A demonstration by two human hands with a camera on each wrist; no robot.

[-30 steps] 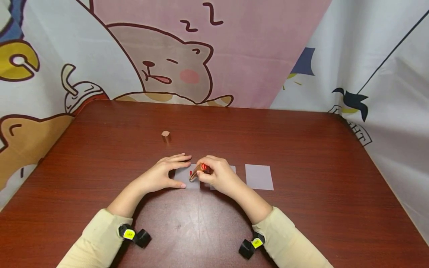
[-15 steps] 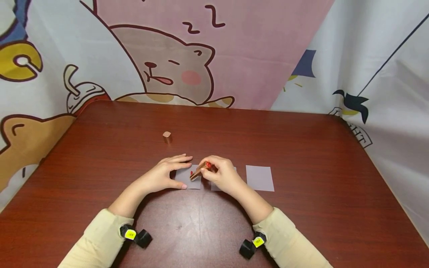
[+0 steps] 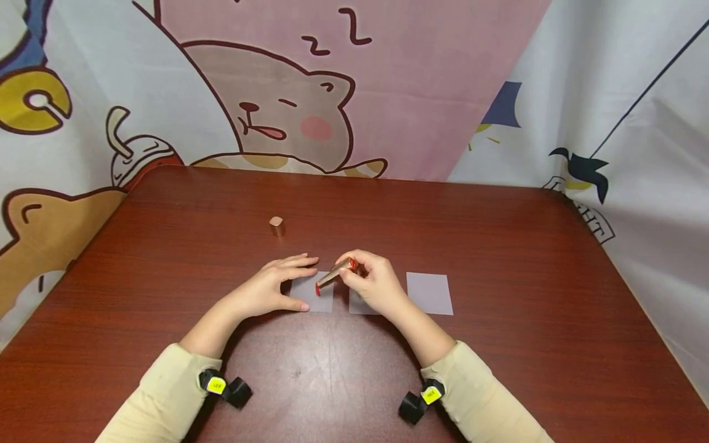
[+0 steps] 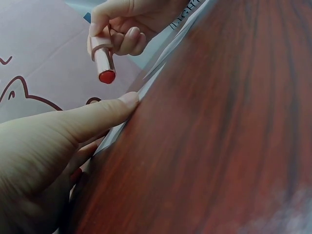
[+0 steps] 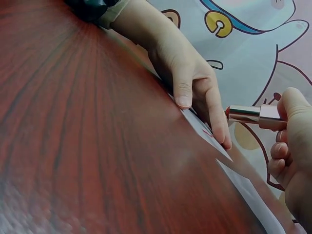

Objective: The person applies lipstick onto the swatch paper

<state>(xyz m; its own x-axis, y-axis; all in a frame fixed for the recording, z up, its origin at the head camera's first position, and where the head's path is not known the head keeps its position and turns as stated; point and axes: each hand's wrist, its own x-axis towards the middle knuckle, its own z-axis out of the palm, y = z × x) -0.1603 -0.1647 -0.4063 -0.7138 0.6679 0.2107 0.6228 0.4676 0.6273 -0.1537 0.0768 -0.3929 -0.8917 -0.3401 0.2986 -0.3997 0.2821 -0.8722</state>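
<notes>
My right hand (image 3: 372, 280) pinches a gold lipstick (image 4: 102, 58) between thumb and fingers, its red end pointing toward the left paper square. In the right wrist view the lipstick's tip hangs above the table, just past the left hand's fingers. A short red mark (image 5: 208, 132) shows on that left paper square (image 3: 325, 303). Straight-fingered, my left hand (image 3: 268, 288) rests at this square, thumb on its near edge and fingertips at its far edge. The middle paper square (image 3: 360, 305) lies partly hidden under my right hand.
A third paper square (image 3: 429, 294) lies to the right of my right hand. Farther back on the brown table (image 3: 471, 234) stands a small gold lipstick cap (image 3: 277, 226). A printed cartoon cloth (image 3: 415, 92) hangs behind the table.
My right hand has shifted slightly right and away from me, tilting the lipstick and lifting it off the red mark, which shows more fully now. The left hand stays in place.
</notes>
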